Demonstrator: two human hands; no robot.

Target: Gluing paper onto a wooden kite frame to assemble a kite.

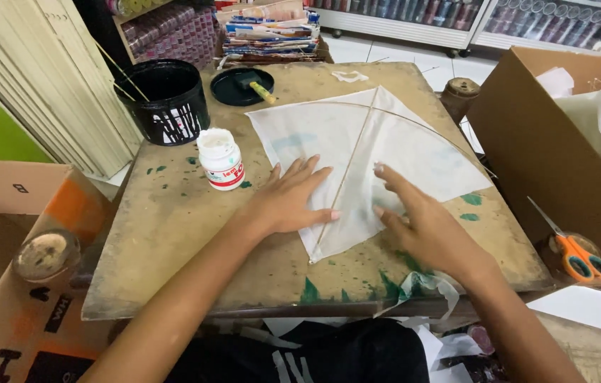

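Both hands flat on a paper kite (378, 152), mid-table (173, 234).

Left hand (290, 198) lies palm-down, fingers spread and released, on the kite's lower left panel beside the spine stick (346, 177). Right hand (421, 220) rests on the lower right panel, fingers extended, gripping nothing. A bowed cross stick (428, 124) arcs over the upper half. Kite looks very light: thin white paper, limp, likely to tear or crease; slim sticks, springy but probably snappable. Best held at the spine or where the sticks cross, not by loose paper edges. Glue jar (220, 159) just left of the kite; black bucket (164, 99) and black lid (242, 85) behind. Orange scissors (579, 257) well off to the right, by a cardboard box (527, 135).
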